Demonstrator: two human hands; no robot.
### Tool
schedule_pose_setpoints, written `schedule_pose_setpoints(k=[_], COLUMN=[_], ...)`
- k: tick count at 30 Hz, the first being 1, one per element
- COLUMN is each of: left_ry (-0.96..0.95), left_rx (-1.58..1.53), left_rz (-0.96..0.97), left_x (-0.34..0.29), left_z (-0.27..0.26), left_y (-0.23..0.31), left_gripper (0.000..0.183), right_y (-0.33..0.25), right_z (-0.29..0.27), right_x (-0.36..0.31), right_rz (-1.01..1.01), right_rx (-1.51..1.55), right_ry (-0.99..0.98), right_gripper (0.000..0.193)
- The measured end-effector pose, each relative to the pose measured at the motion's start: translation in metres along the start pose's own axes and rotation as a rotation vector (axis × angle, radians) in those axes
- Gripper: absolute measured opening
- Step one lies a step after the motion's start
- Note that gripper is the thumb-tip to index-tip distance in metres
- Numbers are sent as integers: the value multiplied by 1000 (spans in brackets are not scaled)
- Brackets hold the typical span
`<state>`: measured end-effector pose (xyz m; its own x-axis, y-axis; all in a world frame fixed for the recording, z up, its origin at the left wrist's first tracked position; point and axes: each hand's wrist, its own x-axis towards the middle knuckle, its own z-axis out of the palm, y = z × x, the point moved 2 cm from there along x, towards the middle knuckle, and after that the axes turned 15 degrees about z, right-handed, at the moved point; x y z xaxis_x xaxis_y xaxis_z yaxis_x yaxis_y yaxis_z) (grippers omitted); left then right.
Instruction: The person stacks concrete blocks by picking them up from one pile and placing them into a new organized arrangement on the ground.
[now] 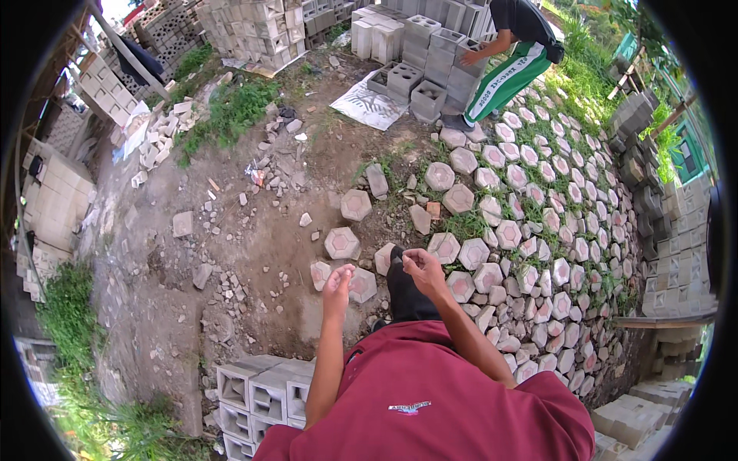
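Note:
My left hand (337,283) is raised in front of my dark red shirt, its fingers curled in, and nothing shows in it. Beside it on the right, my right hand (423,267) is loosely closed, also with no object visible. Both hang in the air above the ground, touching nothing. Below and around them lie hexagonal concrete pavers (342,243) with reddish centres. One dark shoe (396,255) of mine shows by my right hand, next to another paver (363,285).
Hexagonal pavers with grass between them cover the ground to the right (530,207). Grey hollow blocks (269,384) are stacked at my near left. Farther off, a person (511,54) in green trousers bends with a hand at a block stack (440,58). Rubble (231,288) lies left.

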<state>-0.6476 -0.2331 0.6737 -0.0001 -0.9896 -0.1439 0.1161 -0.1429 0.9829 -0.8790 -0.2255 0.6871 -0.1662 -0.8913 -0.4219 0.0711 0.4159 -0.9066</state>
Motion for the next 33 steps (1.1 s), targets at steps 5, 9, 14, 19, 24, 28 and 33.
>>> schedule_pose_setpoints(k=[5, 9, 14, 19, 24, 28, 33], left_ry=[13, 24, 7, 42, 63, -19, -125], left_rx=[-1, 58, 61, 47, -17, -39, -38], left_rz=[-39, -32, 89, 119, 3, -57, -37], left_x=[78, 160, 255, 312, 355, 414, 537], left_z=[20, 30, 67, 87, 108, 123, 129], left_y=[-5, 13, 83, 104, 89, 85, 95], left_gripper=[25, 26, 28, 29, 30, 30, 31], right_y=[-25, -82, -149, -191, -197, -197, -221], right_z=[0, 2, -17, -31, -29, -23, -24], right_x=[104, 176, 249, 308, 356, 390, 468], right_rz=[-42, -64, -78, -101, -75, 34, 79], right_rx=[-55, -71, -38, -115, -56, -48, -27], right_ry=[-43, -81, -91, -64, -59, -31, 52], right_gripper=[19, 19, 19, 20, 21, 24, 25])
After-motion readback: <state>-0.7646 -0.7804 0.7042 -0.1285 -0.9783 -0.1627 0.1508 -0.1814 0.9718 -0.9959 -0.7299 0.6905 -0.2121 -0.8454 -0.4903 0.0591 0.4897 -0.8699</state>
